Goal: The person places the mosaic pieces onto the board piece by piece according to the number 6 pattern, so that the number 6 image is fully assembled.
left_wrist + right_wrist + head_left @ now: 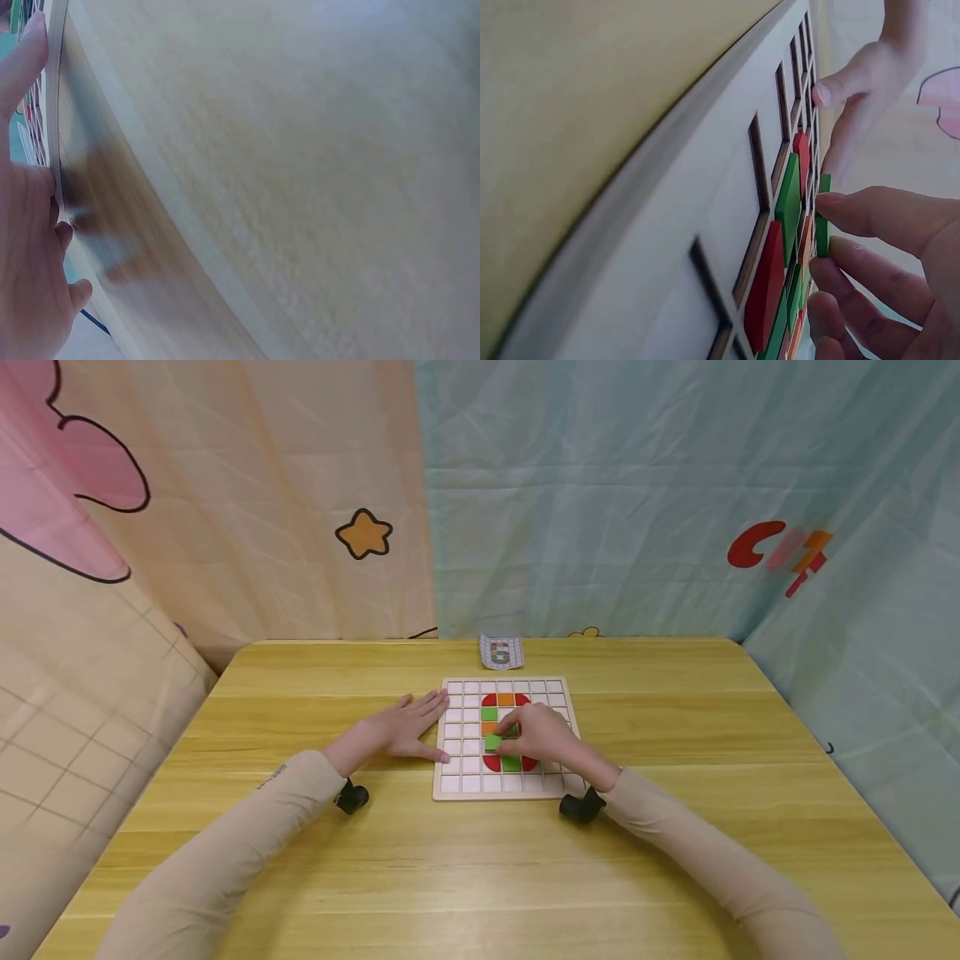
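Observation:
A square wooden grid board (468, 783) with white cells lies on the table. Red, orange and green tiles sit in its middle cells, among them a red tile (765, 289) with a rounded corner and an orange tile (506, 699). My right hand (543, 732) pinches a green square tile (823, 217) between thumb and fingers, just over the board's left-middle cells. In the right wrist view that tile stands apart from the board's face. My left hand (407, 727) rests flat at the board's left edge, fingers spread, with fingertips and thumb on the rim.
A small paper card (501, 652) with a printed coloured grid pattern lies behind the board, near the back edge of the wooden table (645, 868). Printed curtains (615, 502) hang behind and at the sides. A black wrist camera (581, 807) is worn on the right wrist.

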Demonstrator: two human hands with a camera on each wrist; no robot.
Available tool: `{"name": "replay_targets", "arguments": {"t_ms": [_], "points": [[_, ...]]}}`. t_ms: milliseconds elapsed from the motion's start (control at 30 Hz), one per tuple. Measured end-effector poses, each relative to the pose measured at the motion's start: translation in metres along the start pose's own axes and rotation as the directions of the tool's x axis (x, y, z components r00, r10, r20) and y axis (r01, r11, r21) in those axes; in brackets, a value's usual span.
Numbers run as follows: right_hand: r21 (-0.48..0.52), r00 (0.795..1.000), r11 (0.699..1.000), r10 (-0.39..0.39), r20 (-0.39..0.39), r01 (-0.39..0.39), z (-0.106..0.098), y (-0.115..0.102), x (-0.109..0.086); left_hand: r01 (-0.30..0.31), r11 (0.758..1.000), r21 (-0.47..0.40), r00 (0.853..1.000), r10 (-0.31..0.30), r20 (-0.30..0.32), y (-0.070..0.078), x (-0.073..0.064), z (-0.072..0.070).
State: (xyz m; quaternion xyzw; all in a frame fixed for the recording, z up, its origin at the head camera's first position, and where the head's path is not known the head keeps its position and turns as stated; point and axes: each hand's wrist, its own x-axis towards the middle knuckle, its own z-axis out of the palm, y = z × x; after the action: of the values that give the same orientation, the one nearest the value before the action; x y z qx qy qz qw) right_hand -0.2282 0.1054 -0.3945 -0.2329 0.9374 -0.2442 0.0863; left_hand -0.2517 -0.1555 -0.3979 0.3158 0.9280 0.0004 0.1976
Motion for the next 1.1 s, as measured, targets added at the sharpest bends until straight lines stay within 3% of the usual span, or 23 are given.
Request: {"name": "replay_targets", "arguments": {"t_ms": [367, 1100], "points": [[-0.006, 0.999, 0.999, 0.041, 0.022, -0.041, 0.0040, -0.0032, 0.0023, -0.005, 1.000, -0.003, 1.000, 0.005, 0.001, 0.0015, -0.0011, 0.0006], [0.057, 1.000, 0.998, 0.020, 0.000, -0.020, 0.0092, 0.0020, 0.0015, -0.006, 1.000, 0.000, 1.000, 0.006, -0.002, -0.0016, -0.0006, 0.0009]]}}
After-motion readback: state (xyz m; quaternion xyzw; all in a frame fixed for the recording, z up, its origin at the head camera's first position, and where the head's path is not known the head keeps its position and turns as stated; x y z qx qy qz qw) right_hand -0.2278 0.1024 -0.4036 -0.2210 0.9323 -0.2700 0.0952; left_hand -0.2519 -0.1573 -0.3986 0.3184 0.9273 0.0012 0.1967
